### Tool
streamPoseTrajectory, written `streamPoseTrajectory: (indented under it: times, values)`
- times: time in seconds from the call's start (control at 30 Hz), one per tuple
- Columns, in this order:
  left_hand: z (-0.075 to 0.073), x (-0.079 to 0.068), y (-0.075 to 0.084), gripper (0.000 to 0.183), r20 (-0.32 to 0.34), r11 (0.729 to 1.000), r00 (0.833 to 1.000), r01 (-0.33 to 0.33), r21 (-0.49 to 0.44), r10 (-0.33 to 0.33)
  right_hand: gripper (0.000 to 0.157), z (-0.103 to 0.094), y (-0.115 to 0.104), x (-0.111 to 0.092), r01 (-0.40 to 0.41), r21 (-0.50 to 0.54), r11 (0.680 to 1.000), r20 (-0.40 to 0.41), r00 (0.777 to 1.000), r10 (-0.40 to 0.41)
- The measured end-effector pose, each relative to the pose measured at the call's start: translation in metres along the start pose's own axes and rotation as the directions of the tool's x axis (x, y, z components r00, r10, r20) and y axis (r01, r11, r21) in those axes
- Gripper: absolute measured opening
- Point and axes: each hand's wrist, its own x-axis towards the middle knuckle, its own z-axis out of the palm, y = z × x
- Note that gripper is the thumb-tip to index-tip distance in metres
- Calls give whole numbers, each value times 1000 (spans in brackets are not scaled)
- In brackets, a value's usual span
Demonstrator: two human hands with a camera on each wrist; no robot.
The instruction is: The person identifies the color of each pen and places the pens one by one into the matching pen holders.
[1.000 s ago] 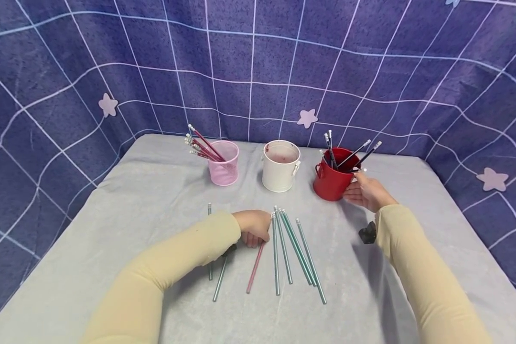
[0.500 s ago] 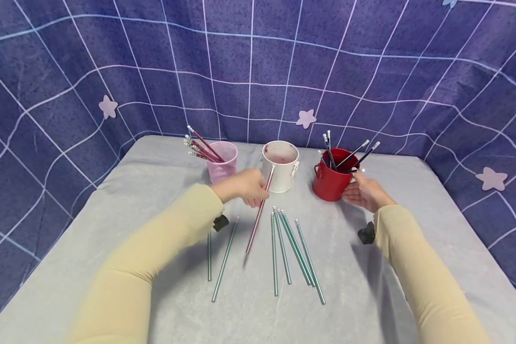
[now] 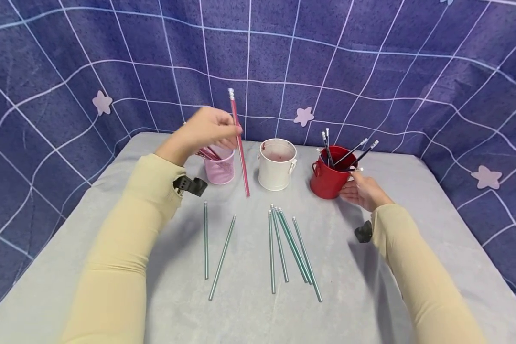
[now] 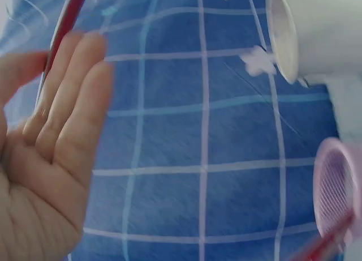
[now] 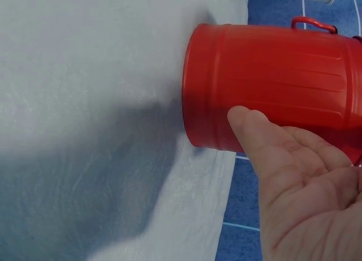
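A pink-red pencil (image 3: 243,160) with a white eraser end up is pinched by my left hand (image 3: 209,128), raised over the pink mesh cup (image 3: 221,173). Several dark red pencils lean in that cup, partly hidden by the hand. In the left wrist view thumb and fingertips meet on the pencil (image 4: 67,16). My right hand (image 3: 367,192) rests against the right side of a red bucket (image 3: 327,184) holding several black pencils. Its fingers lie fairly straight on the bucket wall (image 5: 277,74) in the right wrist view; the thumb is near the rim.
A white bucket (image 3: 274,169) stands between the pink cup and the red bucket. Several green pencils (image 3: 272,253) lie on the grey cloth in front, with two more, such as one green pencil (image 3: 206,241), further left. A blue gridded curtain (image 3: 258,57) hangs behind.
My left hand has lifted the pink-red pencil off the cloth and carried it up and to the left, toward the pink cup. The right hand has stayed at the red bucket.
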Motion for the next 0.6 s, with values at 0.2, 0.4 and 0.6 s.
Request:
streamPoseTrajectory:
  times: [0.2, 0.4, 0.6]
  values:
    - [-21, 8, -22, 7, -325, 962, 943, -18, -273, -75, 67, 1, 2, -1, -7, 19, 1000, -9, 1000, 7]
    - [-58, 7, -22, 11, -445, 934, 879, -2, -358, -169, 68, 3, 1, 1, -10, 2, 1000, -3, 1000, 10]
    - [-97, 4, -3, 13, -493, 924, 844, 5, -382, -209, 67, 1, -2, -1, -7, 0, 1000, 3, 1000, 7]
